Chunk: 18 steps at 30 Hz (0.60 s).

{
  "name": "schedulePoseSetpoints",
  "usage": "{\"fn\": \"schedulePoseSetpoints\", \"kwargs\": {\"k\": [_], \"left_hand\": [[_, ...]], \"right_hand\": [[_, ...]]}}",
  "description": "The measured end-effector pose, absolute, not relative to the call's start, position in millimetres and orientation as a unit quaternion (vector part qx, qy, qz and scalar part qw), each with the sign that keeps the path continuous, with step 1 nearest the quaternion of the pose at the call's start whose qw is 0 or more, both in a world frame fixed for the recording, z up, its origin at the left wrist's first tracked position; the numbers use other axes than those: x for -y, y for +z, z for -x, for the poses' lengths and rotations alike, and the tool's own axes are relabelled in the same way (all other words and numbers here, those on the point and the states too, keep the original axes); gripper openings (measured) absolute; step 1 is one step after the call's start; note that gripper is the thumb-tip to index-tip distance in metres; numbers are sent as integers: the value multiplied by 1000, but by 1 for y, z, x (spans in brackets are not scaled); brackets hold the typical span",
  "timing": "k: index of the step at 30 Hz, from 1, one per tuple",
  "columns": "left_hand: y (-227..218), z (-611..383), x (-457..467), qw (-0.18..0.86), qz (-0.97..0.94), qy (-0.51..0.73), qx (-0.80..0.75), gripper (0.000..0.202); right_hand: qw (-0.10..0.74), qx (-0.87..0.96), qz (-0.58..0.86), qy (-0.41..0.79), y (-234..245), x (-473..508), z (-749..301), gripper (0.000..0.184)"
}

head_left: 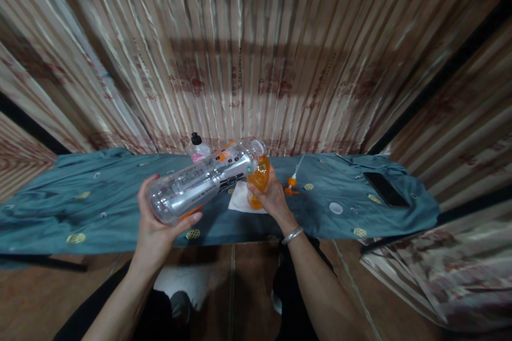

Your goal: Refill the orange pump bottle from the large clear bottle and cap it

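My left hand (pixel 160 224) grips the base of a large clear plastic bottle (pixel 204 181) with a silver and orange label. The bottle is tilted, its uncapped neck pointing to the upper right, over the top of a smaller orange bottle (pixel 259 175). Whether liquid is flowing between them I cannot tell. Around the orange bottle, on its right side, the fingers of my right hand (pixel 274 194) are wrapped. Under the orange bottle lies a white sheet (pixel 239 200). An orange pump top (pixel 292 186) with a thin clear tube lies just right of my right hand.
A teal patterned cloth (pixel 120 202) covers the narrow table. Behind the large bottle stands a clear bottle with a black top (pixel 197 148). Rightward lie a round white cap (pixel 336 208) and a black phone (pixel 386 189). Striped curtains (pixel 256 64) hang at the back and sides.
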State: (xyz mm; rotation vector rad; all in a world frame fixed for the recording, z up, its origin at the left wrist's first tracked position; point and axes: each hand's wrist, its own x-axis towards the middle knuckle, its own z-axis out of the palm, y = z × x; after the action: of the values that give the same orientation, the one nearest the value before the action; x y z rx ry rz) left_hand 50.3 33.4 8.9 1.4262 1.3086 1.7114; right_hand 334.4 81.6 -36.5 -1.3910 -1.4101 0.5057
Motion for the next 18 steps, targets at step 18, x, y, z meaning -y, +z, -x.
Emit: {"fn": "schedulePoseSetpoints", "kwargs": {"k": [18], "left_hand": [[14,-63,-23,340,-483,649,-479,127]], "right_hand": [[532,597,564,208,-37,-79,-337,78]]}}
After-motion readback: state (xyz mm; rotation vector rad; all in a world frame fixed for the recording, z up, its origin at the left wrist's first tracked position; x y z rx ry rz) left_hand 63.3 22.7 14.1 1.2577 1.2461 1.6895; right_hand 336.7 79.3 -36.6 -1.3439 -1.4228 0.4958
